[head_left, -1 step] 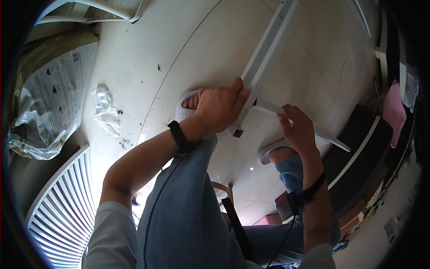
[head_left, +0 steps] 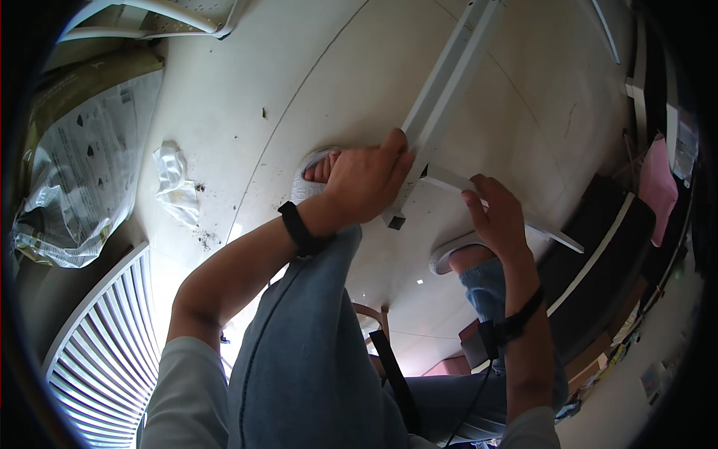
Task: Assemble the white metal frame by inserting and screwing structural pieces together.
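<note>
A long white metal bar [head_left: 458, 82] slants across the floor from the top of the view, with a dark cap on its near end. My left hand [head_left: 366, 176] closes over it close to that end, thumb and fingers curled at the bar's left side. My right hand [head_left: 499, 213] pinches a shorter white square tube [head_left: 445, 177]. Its dark end lies just right of the long bar; whether the two touch, I cannot tell. The tube's other end [head_left: 561, 238] reaches out to the right beyond my hand.
Crumpled clear plastic [head_left: 176, 183] and scattered dark crumbs lie left on the pale floor. A large printed plastic bag [head_left: 90, 150] and a white slatted piece [head_left: 105, 344] stand farther left. Dark furniture [head_left: 598, 262] and a pink cloth [head_left: 658, 187] are at right. My slippered feet flank the bar.
</note>
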Demonstrator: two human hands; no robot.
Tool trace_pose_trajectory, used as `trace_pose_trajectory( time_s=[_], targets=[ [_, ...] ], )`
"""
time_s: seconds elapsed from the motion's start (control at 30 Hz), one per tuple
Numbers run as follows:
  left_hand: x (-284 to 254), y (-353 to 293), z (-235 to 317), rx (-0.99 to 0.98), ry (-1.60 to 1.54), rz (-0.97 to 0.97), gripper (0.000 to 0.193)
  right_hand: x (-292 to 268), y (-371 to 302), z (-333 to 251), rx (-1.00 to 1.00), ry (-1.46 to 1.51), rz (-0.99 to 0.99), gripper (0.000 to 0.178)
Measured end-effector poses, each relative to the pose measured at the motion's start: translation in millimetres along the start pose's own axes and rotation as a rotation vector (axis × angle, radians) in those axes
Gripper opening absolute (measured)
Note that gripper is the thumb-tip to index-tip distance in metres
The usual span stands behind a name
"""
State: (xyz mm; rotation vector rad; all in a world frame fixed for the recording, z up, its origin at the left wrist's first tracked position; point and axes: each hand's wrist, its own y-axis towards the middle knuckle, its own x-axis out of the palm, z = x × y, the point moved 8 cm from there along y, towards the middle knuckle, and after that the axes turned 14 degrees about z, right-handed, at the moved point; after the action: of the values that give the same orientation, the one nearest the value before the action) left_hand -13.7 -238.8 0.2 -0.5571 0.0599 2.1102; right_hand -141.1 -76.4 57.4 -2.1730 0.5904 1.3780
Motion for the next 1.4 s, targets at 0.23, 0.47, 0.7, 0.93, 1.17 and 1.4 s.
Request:
trace_pose_trajectory(
  time_s=[0.23, 0.47, 0.7, 0.93, 1.17, 1.4],
  targets=[
    [6, 6, 7, 0.11, -0.005, -0.023, 0.02, -1, -3, 2, 0.011, 0.01, -0.013, 0.024],
    [-8, -5, 9, 0.124, -0.076, -0.004, 0.027, 10, -8, 4, 0.035, 0.031, -0.026, 0.027],
    [6, 1, 3, -0.029, 0.014, -0.163, 0.021, 15, -17, 9, 0.092, 0.062, -0.01, 0.025],
    [3, 2, 6, 0.086, 0.007, -0.104, 0.024, 18, -18, 9, 0.1, 0.08, -0.049, 0.025],
    [-5, -1, 11, 0.105, -0.062, -0.032, 0.026, 20, -19, 7, 0.085, 0.112, -0.02, 0.026],
    [7, 1, -1, -0.085, 0.051, -0.196, 0.021, 20, -20, 11, 0.101, 0.092, -0.028, 0.026]
  ],
)
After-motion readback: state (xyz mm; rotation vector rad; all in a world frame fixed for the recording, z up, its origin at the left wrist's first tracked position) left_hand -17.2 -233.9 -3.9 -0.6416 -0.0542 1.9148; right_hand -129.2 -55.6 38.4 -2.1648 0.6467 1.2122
